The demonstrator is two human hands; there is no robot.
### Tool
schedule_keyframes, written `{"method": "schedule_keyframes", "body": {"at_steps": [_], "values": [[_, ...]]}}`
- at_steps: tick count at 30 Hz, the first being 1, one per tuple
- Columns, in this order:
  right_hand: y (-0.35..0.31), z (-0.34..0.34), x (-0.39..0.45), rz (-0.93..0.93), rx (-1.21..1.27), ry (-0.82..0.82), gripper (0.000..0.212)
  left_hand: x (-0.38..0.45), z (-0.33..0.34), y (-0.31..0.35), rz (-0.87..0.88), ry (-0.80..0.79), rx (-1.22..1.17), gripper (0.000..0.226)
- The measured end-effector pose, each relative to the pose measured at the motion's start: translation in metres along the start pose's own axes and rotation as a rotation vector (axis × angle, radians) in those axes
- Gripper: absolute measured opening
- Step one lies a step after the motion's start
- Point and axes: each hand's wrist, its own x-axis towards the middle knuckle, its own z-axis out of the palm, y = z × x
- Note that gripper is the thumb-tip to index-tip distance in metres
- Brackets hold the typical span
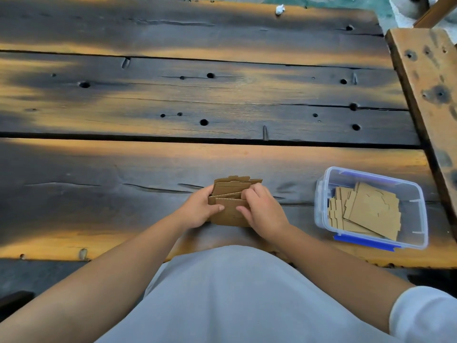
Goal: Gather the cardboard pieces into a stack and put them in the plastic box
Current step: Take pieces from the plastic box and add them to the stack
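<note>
Several brown cardboard pieces [231, 191] stand bunched on edge on the wooden table, near its front edge in the middle. My left hand [200, 210] grips the bunch from the left, thumb across the front piece. My right hand [262, 209] grips it from the right, fingers curled over the top edges. To the right stands a clear plastic box [418, 233] with blue clips, open, with several flat cardboard pieces [368, 211] lying inside it.
The table is dark, weathered planks [197, 100] with knot holes and gaps. A raised wooden beam [430, 78] runs along the right side behind the box. A small white scrap [280, 9] lies at the far edge.
</note>
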Motion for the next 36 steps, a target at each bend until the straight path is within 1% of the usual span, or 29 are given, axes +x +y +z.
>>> {"method": "schedule_keyframes", "body": {"at_steps": [3,5,7,9,11,13,15,18,20,23,26,28,29,31,34,36], "values": [[0.002,-0.006,-0.001,0.026,-0.046,0.109,0.035,0.003,-0.002,-0.001,0.040,0.026,-0.032,0.041],[0.002,-0.010,0.000,0.093,0.019,0.196,0.037,0.006,-0.005,0.000,0.044,0.040,-0.046,0.041],[0.004,-0.014,0.004,0.174,0.094,0.257,0.034,0.008,-0.008,0.002,0.051,0.042,-0.017,0.042],[0.007,-0.017,0.010,0.208,0.105,0.242,0.029,0.011,-0.010,0.002,0.054,0.022,0.040,0.043],[0.009,-0.018,0.011,0.164,0.055,0.193,0.023,0.012,-0.013,0.001,0.049,0.008,0.089,0.043],[0.010,-0.018,0.011,0.136,0.026,0.183,0.019,0.012,-0.014,-0.001,0.045,0.002,0.107,0.040],[0.008,-0.019,0.011,0.134,0.029,0.186,0.019,0.012,-0.013,-0.003,0.042,0.001,0.130,0.036],[0.005,-0.020,0.011,0.101,0.015,0.171,0.014,0.011,-0.011,-0.006,0.037,0.006,0.120,0.034],[0.005,-0.021,0.011,0.071,0.025,0.172,0.011,0.012,-0.010,-0.006,0.014,0.036,0.115,0.033],[0.007,-0.028,0.010,0.031,0.039,0.202,0.005,0.012,-0.010,-0.008,0.007,0.056,0.080,0.032],[0.008,-0.038,0.009,0.008,0.180,0.232,0.003,0.012,-0.009,-0.008,0.002,0.057,0.042,0.031],[0.006,-0.050,0.009,0.060,0.339,0.211,0.002,0.011,-0.008,-0.008,-0.006,0.055,0.012,0.031],[0.005,-0.057,0.010,0.085,0.406,0.217,0.005,0.011,-0.008,-0.008,-0.009,0.050,0.011,0.031],[0.001,-0.076,0.010,0.073,0.503,0.322,0.015,0.009,-0.008,-0.008,-0.005,0.043,0.019,0.029],[-0.004,-0.106,0.011,0.018,0.619,0.555,0.021,0.010,-0.009,-0.009,-0.002,0.048,0.028,0.029],[-0.004,-0.122,0.013,0.025,0.626,0.613,0.021,0.011,-0.010,-0.009,-0.007,0.042,0.039,0.031]]}}
